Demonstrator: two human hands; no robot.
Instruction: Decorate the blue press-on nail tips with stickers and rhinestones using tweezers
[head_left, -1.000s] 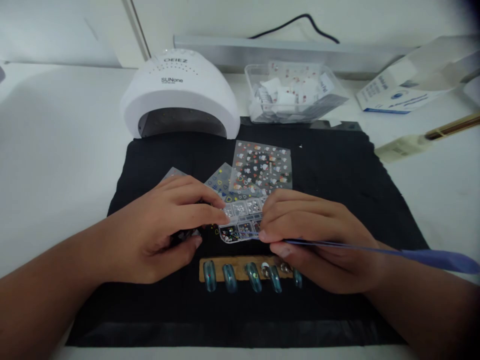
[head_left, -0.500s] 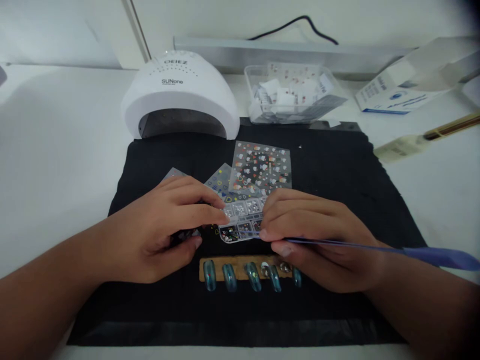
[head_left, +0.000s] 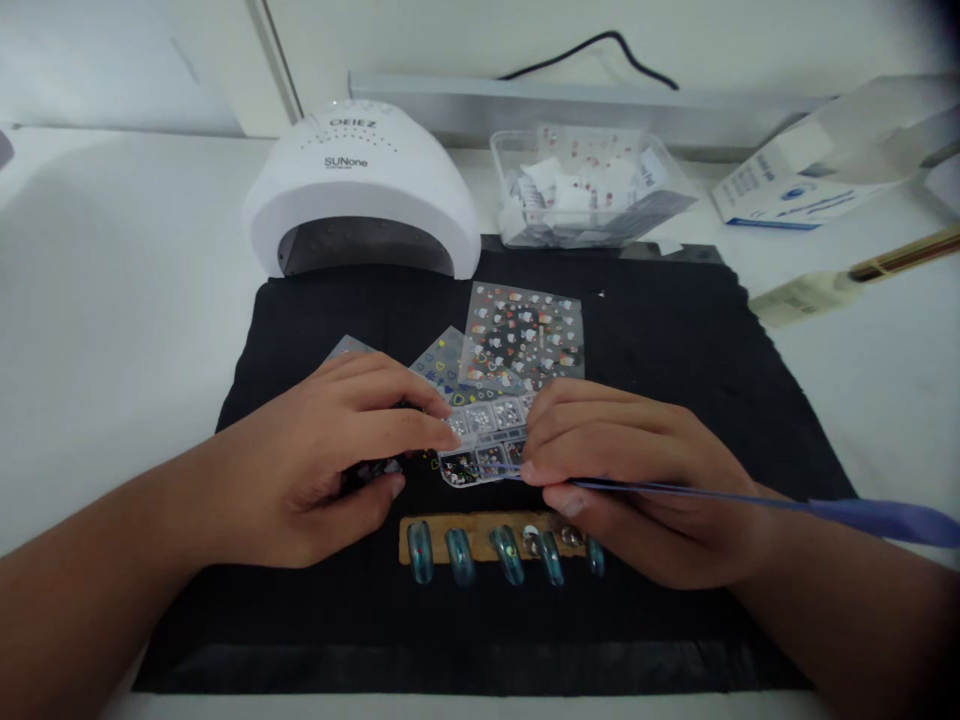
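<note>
My right hand (head_left: 637, 480) pinches slim purple tweezers (head_left: 877, 520) with a wide flat back end. Their tips reach over the near row of a clear compartment case (head_left: 487, 437) filled with small shiny gems. With its fingers stretched out, my left hand (head_left: 337, 460) rests its fingertips on the left edge of the case; the thumb stays apart from it. Just in front lies a wooden strip (head_left: 480, 530) carrying several glossy teal false nails (head_left: 460, 556), some with small decorations. My right hand covers the right ends of the case and strip.
Nail sticker sheets (head_left: 529, 325) lie behind the case on a black mat (head_left: 675, 330). Farther back are a white nail lamp (head_left: 367, 175), a clear plastic box (head_left: 585, 200) of packets and a white carton (head_left: 787, 185). A bottle (head_left: 802, 297) lies at the right.
</note>
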